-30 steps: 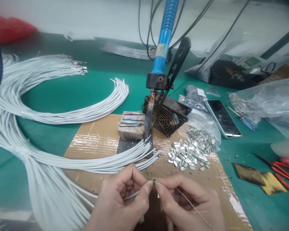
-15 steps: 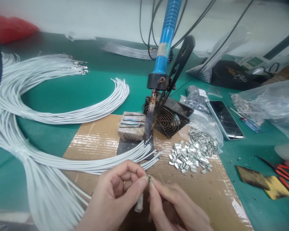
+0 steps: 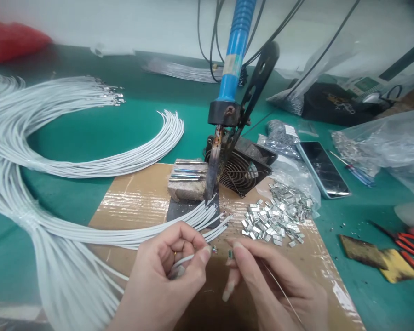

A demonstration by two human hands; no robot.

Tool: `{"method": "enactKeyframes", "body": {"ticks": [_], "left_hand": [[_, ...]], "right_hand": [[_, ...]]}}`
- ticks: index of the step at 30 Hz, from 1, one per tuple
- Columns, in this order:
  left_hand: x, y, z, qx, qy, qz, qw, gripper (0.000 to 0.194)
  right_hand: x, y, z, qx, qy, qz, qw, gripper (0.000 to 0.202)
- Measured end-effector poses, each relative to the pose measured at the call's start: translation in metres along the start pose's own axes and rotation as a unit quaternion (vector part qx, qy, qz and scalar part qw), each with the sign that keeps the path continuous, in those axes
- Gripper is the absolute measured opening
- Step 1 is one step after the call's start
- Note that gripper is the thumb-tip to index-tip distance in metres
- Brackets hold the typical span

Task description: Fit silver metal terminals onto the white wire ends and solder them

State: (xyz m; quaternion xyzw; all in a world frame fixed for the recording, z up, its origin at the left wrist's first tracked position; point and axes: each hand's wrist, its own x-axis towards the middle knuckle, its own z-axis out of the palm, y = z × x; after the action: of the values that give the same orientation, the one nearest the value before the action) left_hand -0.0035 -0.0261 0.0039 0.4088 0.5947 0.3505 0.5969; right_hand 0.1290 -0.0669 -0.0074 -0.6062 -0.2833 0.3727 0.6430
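Between thumb and index finger, my left hand [image 3: 174,276] pinches a white cable [image 3: 188,259] close to its stripped end, where small coloured wire tips show. A short gap to the right, my right hand [image 3: 262,280] pinches a small metal connector [image 3: 231,254], and a thin wire [image 3: 283,292] runs down across that hand. Just beyond the hands lie the ends of a white cable bundle [image 3: 124,234]. Above those ends hangs the dark tip of a blue-handled soldering iron [image 3: 235,59], clamped in a black holder.
A block with metal strips [image 3: 188,184] and a black fan [image 3: 241,170] stand behind the cable ends. Small metal connectors [image 3: 272,220] are heaped at right on the cardboard [image 3: 317,276]. Farther right are a phone [image 3: 324,170], dirty sponges [image 3: 362,253] and red-handled pliers [image 3: 412,248].
My hands have moved apart. My right hand has shifted right with the connector, and the cable end in my left hand now shows. The camera view has shifted slightly.
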Motion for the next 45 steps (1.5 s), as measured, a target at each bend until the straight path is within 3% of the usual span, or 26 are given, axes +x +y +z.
{"method": "enactKeyframes", "body": {"ticks": [3,7,13,16,20,25,33,40,45], "left_hand": [[0.004,-0.009,-0.007,0.005,-0.052,0.01,0.999,0.026],[0.005,-0.013,-0.012,0.005,-0.044,0.031,0.999,0.023],[0.004,-0.004,-0.007,-0.018,-0.002,0.008,1.0,0.02],[0.004,0.0,-0.005,-0.016,-0.023,0.034,0.999,0.016],[0.005,0.0,-0.004,-0.027,-0.009,0.047,0.999,0.017],[0.008,-0.003,-0.005,-0.015,-0.043,0.064,0.997,0.017],[-0.003,0.008,0.007,-0.068,0.04,0.022,0.997,0.02],[0.0,0.005,0.006,-0.078,0.033,0.025,0.996,0.019],[0.006,-0.003,-0.005,-0.029,-0.037,0.076,0.996,0.018]], "right_hand": [[0.001,0.002,0.003,-0.027,-0.037,-0.049,0.998,0.014],[0.004,0.008,0.003,-0.081,-0.037,-0.109,0.99,0.021],[0.012,0.006,0.0,-0.042,-0.036,-0.038,0.998,0.014],[0.014,0.006,-0.002,-0.04,-0.062,-0.007,0.997,0.014],[0.014,0.008,-0.004,-0.06,-0.09,-0.006,0.994,0.013],[0.014,0.01,-0.006,-0.062,-0.09,-0.014,0.994,0.011],[0.009,0.009,-0.003,-0.045,-0.078,0.026,0.996,0.015],[0.01,0.01,-0.004,-0.052,-0.086,0.01,0.995,0.015],[0.009,0.012,-0.004,-0.077,-0.088,-0.027,0.993,0.016]]}}
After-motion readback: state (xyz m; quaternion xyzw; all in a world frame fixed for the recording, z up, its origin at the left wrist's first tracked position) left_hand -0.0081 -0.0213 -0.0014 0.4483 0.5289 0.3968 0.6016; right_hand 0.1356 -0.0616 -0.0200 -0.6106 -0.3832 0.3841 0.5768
